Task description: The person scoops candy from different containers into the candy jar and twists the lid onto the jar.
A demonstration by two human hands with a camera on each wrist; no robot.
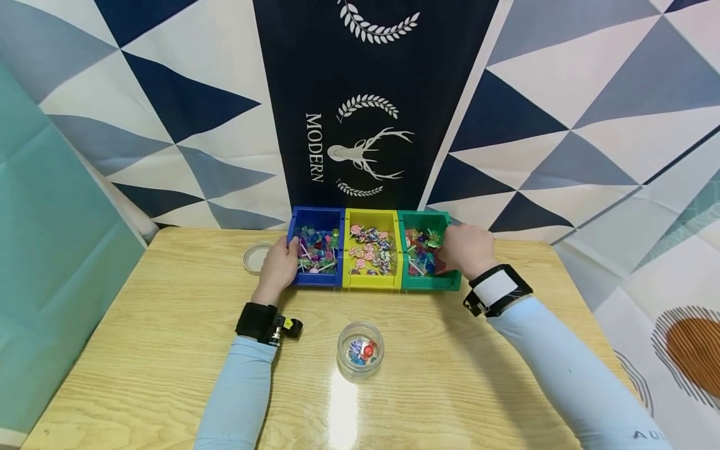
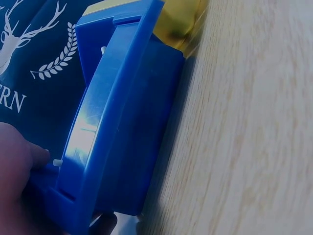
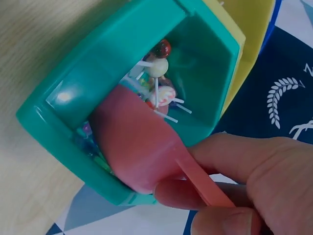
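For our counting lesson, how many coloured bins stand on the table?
3: the blue bin at left, the yellow bin in the middle and the green bin at right.

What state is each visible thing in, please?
Jar: open, upright, candies inside
Lid: off the jar
Blue bin: open, partly filled
Yellow bin: open, partly filled
Green bin: open, partly filled
Scoop: dipped into green bin
Left hand: gripping blue bin
Right hand: holding scoop

Cannot see beneath pink scoop; cannot see all of left hand, cropped in left wrist view.
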